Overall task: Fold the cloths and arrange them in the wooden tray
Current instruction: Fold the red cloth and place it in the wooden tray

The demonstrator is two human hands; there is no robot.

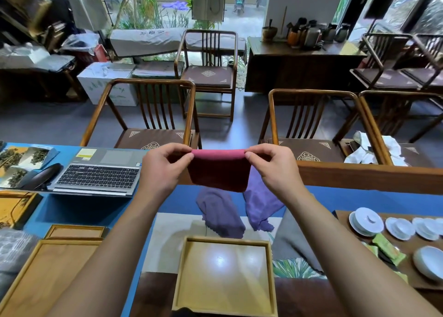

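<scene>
I hold the red cloth [219,170] up in the air with both hands, above the far part of the table [79,211]. My left hand [163,167] pinches its top left corner and my right hand [273,167] pinches its top right corner, thumb against fingers. The cloth is folded over along the top edge and hangs down between my hands.

Under it, two purple cloths lie crumpled on the table: a darker one [219,212] on the left and a lighter one [260,205] on the right, near each other. A grey cloth [291,240] lies to the right of them, partly under my right arm.

The tray [225,274] stands near me, between my arms, with nothing inside it. Two other trays [48,266] are on the near left. A laptop [98,170] lies open at the far left, just beside my left hand. White cups [398,228] and bowls stand on the right. Wooden chairs [148,115] stand behind the table.
</scene>
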